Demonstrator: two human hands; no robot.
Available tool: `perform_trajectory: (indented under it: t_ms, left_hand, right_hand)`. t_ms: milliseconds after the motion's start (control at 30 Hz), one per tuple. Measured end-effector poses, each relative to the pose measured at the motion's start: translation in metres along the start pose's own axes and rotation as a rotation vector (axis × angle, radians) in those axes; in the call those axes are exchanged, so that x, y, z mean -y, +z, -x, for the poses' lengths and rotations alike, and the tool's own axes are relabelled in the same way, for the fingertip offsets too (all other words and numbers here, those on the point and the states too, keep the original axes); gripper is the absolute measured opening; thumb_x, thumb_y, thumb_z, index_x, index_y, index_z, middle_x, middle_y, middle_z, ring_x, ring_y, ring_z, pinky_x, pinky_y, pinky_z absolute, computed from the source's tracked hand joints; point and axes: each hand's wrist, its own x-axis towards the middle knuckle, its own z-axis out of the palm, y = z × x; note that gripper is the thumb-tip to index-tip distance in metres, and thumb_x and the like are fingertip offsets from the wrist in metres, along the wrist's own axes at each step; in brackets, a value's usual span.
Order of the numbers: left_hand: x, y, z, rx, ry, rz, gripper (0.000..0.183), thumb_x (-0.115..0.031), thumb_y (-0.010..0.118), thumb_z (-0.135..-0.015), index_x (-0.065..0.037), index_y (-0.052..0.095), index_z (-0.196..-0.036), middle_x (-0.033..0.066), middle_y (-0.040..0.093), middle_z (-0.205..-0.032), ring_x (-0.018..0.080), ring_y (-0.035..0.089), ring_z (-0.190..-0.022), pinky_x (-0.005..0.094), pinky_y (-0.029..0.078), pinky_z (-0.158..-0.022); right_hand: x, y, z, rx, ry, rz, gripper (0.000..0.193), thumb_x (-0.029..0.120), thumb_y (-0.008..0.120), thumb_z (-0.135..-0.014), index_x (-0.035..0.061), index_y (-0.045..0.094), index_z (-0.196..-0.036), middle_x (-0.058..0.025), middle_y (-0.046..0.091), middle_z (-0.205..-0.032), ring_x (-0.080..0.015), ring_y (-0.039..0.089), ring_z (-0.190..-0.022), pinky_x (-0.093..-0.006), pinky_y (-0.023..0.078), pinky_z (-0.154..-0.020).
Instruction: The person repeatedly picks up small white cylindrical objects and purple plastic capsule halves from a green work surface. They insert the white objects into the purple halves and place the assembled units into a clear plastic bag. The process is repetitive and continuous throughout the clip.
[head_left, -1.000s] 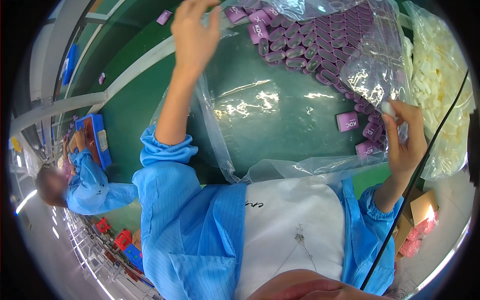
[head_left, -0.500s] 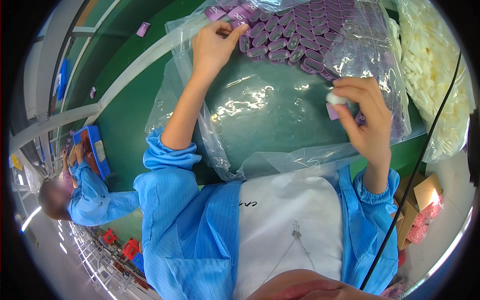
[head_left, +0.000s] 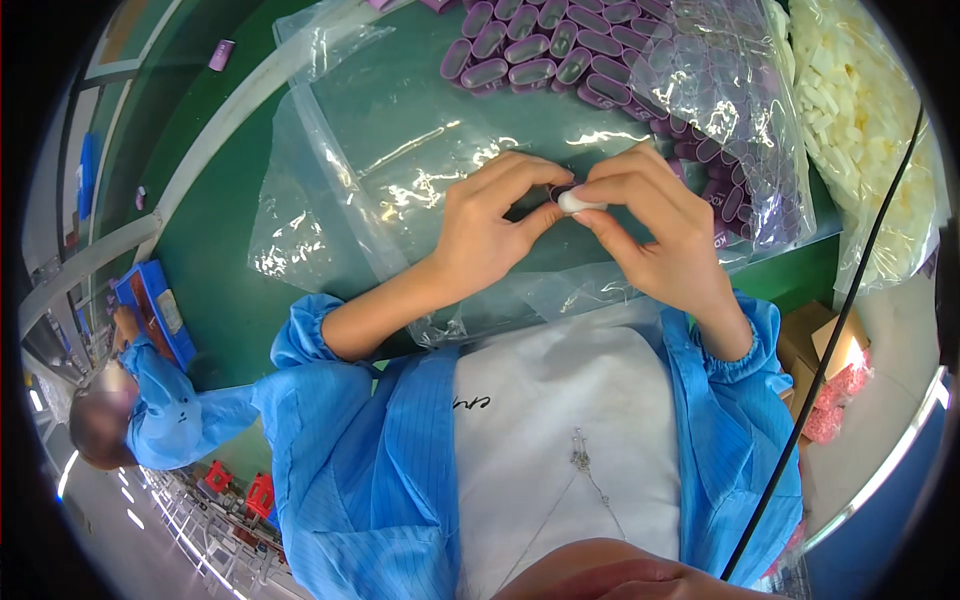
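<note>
A small, rounded white piece point(head_left: 578, 203) is pinched between the thumb and fingers of the right hand point(head_left: 665, 215), above clear plastic sheeting point(head_left: 400, 185). Just left, the left hand's point(head_left: 488, 222) fingertips close on a mostly hidden dark purple piece point(head_left: 561, 191). Oval, hollow purple shells point(head_left: 531, 73) lie beyond; far right, a clear bag point(head_left: 850, 110) holds whitish pieces.

Factory assy. area: massed purple oval casings point(head_left: 530, 72) on green workbench point(head_left: 222, 300), lg. clear bag point(head_left: 878, 265) of cream plastic pcs. point(head_left: 828, 100) at bench's R end. Co-worker point(head_left: 95, 430) in blue work jacket point(head_left: 165, 440) at bench's L, red stools point(head_left: 260, 495) on nr. side.
</note>
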Motion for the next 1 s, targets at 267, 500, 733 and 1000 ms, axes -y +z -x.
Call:
perform_trajectory:
  t_ms: [267, 500, 733, 1000]
  left_hand:
    - [0.007, 0.003, -0.002, -0.026, 0.05, 0.046, 0.025, 0.001, 0.081, -0.072, -0.002, 0.072, -0.095, 0.0097, 0.073, -0.094, 0.0251, 0.071, -0.085, 0.0328, 0.057, -0.072]
    - [0.011, 0.004, -0.002, -0.039, 0.048, 0.055, 0.023, -0.001, 0.082, -0.072, -0.003, 0.073, -0.093, 0.0089, 0.074, -0.092, 0.0237, 0.071, -0.083, 0.0321, 0.057, -0.07]
    - [0.013, 0.004, -0.002, -0.013, 0.038, 0.095, 0.025, -0.001, 0.083, -0.072, -0.003, 0.073, -0.096, 0.0093, 0.074, -0.094, 0.0228, 0.071, -0.085, 0.0313, 0.057, -0.072]
    - [0.014, 0.005, -0.003, -0.035, 0.078, 0.068, 0.026, -0.002, 0.084, -0.071, -0.003, 0.073, -0.094, 0.0092, 0.074, -0.091, 0.0234, 0.071, -0.082, 0.0307, 0.058, -0.069]
  right_hand:
    - [-0.003, 0.013, 0.0, -0.005, -0.111, 0.197, 0.026, -0.011, 0.072, -0.068, -0.0034, 0.067, -0.092, -0.0111, 0.06, -0.089, -0.0277, 0.058, -0.078, -0.0354, 0.049, -0.064]
    - [-0.009, 0.005, -0.003, 0.069, -0.152, 0.147, 0.025, -0.009, 0.073, -0.069, -0.0036, 0.07, -0.093, -0.0101, 0.062, -0.091, -0.0256, 0.058, -0.078, -0.0343, 0.049, -0.064]
    - [-0.032, -0.002, 0.009, 0.034, -0.22, 0.103, 0.028, -0.006, 0.076, -0.07, -0.0044, 0.072, -0.098, -0.0128, 0.068, -0.095, -0.0259, 0.063, -0.078, -0.033, 0.052, -0.064]
    - [-0.032, -0.009, 0.003, 0.107, -0.404, 0.264, 0.034, -0.004, 0.073, -0.067, -0.0097, 0.07, -0.1, -0.0178, 0.069, -0.098, -0.0288, 0.065, -0.078, -0.0334, 0.055, -0.06]
